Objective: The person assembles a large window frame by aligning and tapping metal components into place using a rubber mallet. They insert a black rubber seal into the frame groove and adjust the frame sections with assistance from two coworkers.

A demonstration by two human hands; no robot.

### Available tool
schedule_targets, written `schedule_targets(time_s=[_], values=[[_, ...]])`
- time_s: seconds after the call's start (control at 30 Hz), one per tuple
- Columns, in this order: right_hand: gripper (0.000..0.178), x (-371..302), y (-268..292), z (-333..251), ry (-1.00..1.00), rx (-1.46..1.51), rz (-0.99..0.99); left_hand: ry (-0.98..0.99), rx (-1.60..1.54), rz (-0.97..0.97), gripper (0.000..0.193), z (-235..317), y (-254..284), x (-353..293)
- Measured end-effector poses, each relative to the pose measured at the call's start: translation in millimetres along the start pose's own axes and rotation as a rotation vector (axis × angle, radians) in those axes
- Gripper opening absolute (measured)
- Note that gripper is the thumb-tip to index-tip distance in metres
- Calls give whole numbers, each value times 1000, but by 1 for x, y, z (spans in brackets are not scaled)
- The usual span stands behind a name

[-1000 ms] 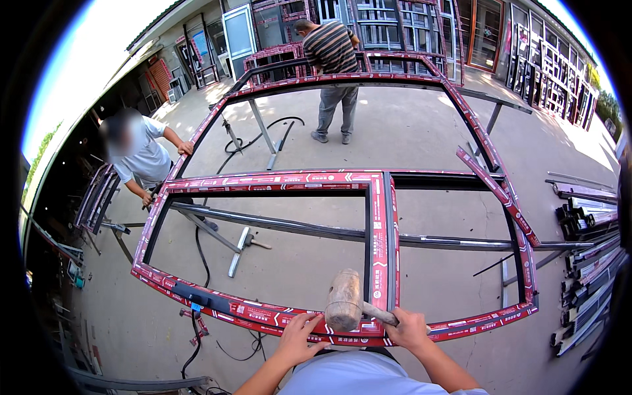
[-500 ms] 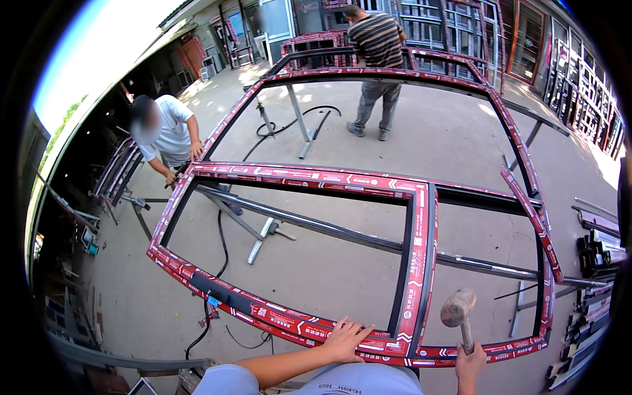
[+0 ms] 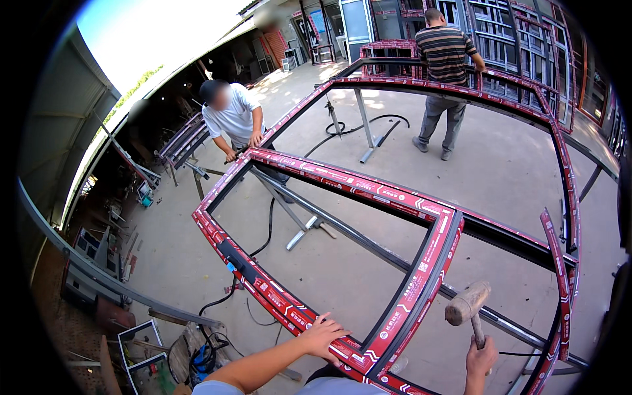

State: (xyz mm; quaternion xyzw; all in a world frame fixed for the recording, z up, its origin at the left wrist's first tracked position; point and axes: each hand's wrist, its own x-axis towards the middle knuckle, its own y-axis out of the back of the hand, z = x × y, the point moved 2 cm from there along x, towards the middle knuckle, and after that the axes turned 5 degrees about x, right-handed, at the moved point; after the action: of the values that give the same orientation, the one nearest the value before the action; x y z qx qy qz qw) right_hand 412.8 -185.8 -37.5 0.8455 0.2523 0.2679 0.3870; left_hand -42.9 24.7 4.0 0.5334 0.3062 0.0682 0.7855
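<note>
A large window frame (image 3: 395,329) of dark profiles, covered in red printed protective film, stretches out in front of me. My left hand (image 3: 322,337) lies on its near rail, fingers apart, close to the corner by the upright divider. In my right hand (image 3: 482,357) is the handle of a mallet (image 3: 469,303) with a pale, worn, barrel-shaped head. The mallet is raised over the right-hand opening and its head stands apart from the rails. A loose red-filmed strip (image 3: 558,270) lies slanting across the frame's right side.
Metal support bars (image 3: 355,237) run beneath the frame. At the far left corner a person in a white shirt (image 3: 234,115) handles the frame; another in a striped shirt (image 3: 447,62) stands beyond it. A black hose (image 3: 268,227) crosses the floor. Scrap frames (image 3: 141,342) lie lower left.
My view has swung left, so the frame and both people appear farther right. My left hand still rests on the near rail, and my right still holds the mallet up.
</note>
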Motion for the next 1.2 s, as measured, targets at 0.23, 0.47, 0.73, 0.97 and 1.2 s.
schedule_targets(time_s=[0.23,0.47,0.73,0.97,1.2], values=[[22,82,-11,71,220,-60,142,-28,35,9,114,2,8,9],[23,120,-19,119,275,-117,95,-2,78,-33,114,9,16,16],[21,141,-31,142,267,-116,44,-73,84,-113,103,54,33,38],[24,169,-45,148,184,-80,-42,-18,147,-269,83,66,37,54],[26,170,-49,157,114,-100,-163,135,155,-571,88,87,111,39]])
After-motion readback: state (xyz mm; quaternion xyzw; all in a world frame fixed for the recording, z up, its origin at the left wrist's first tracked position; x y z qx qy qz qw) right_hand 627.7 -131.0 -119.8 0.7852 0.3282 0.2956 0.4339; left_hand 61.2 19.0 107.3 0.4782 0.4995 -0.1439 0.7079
